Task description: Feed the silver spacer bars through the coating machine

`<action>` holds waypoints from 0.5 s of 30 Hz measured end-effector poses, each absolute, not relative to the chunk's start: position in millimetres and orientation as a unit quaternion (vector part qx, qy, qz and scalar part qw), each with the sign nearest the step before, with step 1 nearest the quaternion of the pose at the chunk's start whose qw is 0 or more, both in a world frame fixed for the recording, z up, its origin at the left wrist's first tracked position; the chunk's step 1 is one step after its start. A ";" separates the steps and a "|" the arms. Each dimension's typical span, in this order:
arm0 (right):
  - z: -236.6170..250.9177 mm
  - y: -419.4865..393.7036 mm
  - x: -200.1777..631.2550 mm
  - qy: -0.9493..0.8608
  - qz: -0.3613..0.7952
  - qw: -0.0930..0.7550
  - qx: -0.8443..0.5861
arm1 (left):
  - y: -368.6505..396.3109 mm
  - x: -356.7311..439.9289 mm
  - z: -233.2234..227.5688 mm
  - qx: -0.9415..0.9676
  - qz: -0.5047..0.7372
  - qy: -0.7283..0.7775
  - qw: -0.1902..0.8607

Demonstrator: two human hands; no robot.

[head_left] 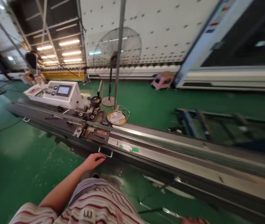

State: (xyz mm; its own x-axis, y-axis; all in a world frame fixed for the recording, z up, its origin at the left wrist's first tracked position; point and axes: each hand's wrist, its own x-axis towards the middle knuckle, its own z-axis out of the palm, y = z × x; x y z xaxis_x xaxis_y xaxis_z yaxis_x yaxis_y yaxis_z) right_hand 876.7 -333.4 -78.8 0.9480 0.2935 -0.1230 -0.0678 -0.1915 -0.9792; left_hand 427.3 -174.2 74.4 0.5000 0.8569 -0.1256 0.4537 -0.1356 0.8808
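Note:
My left hand [94, 161] is just below the metal pull handle [106, 154] on the front edge of a long dark machine bench [46, 119]. Its thumb is apart from the fingers and nothing shows in it. I cannot tell if the fingertips touch the handle. Only a blurred sliver of my right hand [194, 221] shows at the bottom edge, close to a thin metal bar [171, 212]; its fingers are mostly cut off. A green and white glove [128, 148] lies in the pale channel of the bench, right of the roller mechanism [86, 115].
A white control box [63, 90] with a screen stands on the bench's left part. Behind the bench are a round tray [116, 118] with papers, a large standing fan [117, 57] and a pink stool [162, 80]. Blue racks [188, 124] stand at right. Another person [31, 60] is far left.

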 end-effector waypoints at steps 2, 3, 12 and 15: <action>-73.6 -345.4 870.6 0.011 0.072 0.664 -0.744 | -158.3 436.0 77.8 0.752 0.185 0.425 0.470; -69.6 -350.8 867.1 0.035 0.050 0.669 -0.741 | -149.4 442.8 80.5 0.770 0.169 0.406 0.462; 50.5 -335.0 783.8 0.042 -0.089 0.731 -0.675 | -154.8 581.6 144.4 0.855 0.169 0.092 0.482; 92.4 -306.6 734.3 -0.208 -0.012 0.691 -0.692 | -182.3 619.6 165.7 0.827 0.215 0.035 0.519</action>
